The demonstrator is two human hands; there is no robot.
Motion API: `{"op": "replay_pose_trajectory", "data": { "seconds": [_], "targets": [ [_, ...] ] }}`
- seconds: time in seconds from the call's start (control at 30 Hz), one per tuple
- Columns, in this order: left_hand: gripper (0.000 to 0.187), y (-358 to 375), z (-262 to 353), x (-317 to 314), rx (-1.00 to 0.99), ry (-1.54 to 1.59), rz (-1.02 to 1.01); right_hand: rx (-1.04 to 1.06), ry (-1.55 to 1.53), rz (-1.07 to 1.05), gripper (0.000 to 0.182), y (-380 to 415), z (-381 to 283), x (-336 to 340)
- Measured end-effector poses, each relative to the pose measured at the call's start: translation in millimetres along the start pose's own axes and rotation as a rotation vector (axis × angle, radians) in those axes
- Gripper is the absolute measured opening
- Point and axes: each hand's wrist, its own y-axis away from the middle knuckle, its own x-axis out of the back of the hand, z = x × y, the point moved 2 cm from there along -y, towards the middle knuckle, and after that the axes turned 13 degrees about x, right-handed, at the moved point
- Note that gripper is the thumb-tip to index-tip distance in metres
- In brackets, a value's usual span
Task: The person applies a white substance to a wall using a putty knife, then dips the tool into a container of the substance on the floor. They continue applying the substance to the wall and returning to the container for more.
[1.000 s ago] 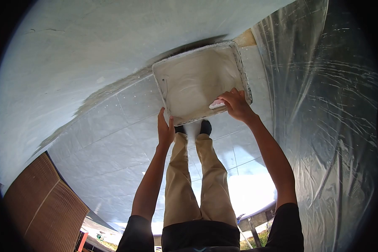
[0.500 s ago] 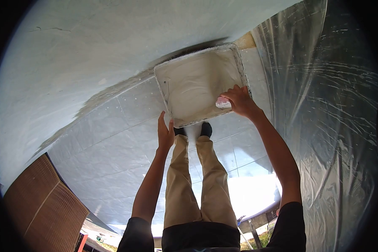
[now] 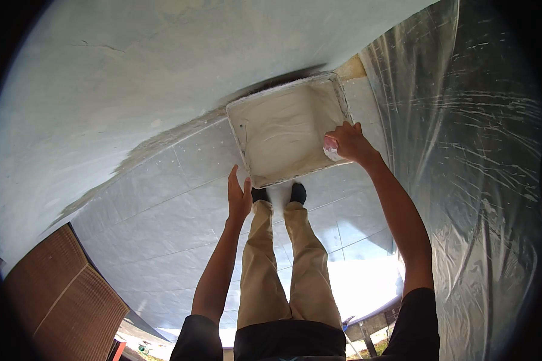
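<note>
While my tan trousers (image 3: pixel 262 265) and dark shoes (image 3: pixel 298 192) are below, open tiled floor (image 3: pixel 180 198) lies around them, reaching to the tray (image 3: pixel 295 177). Beside its near left corner is my left hand (image 3: pixel 239 197), fingers apart and holding nothing; whether it touches the rim, I cannot tell. My right hand (image 3: pixel 355 144) grips a small piece (image 3: pixel 330 149), pink with white smears, at the near right corner. The tray is shallow and squarish, with crusted rim, and a whitish paste (image 3: pixel 286 123) covers its inside. Along its far side is the pale wall (image 3: pixel 180 66); on the right hangs the clear plastic sheet (image 3: pixel 451 198).
</note>
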Motion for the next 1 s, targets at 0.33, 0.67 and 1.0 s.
{"op": "replay_pose_trajectory", "data": {
  "seconds": [0.33,0.67,1.0],
  "targets": [
    [0.048,4,59,32,-0.083,0.06,0.062,-0.295,-0.878,0.141,0.027,33,21,28],
    [0.049,0,230,101,-0.451,0.078,0.095,-0.045,-1.528,0.537,0.033,98,-23,138],
    [0.048,28,420,185,-0.802,0.176,0.089,0.315,-1.497,0.937,0.027,169,-94,330]
  ]
}}
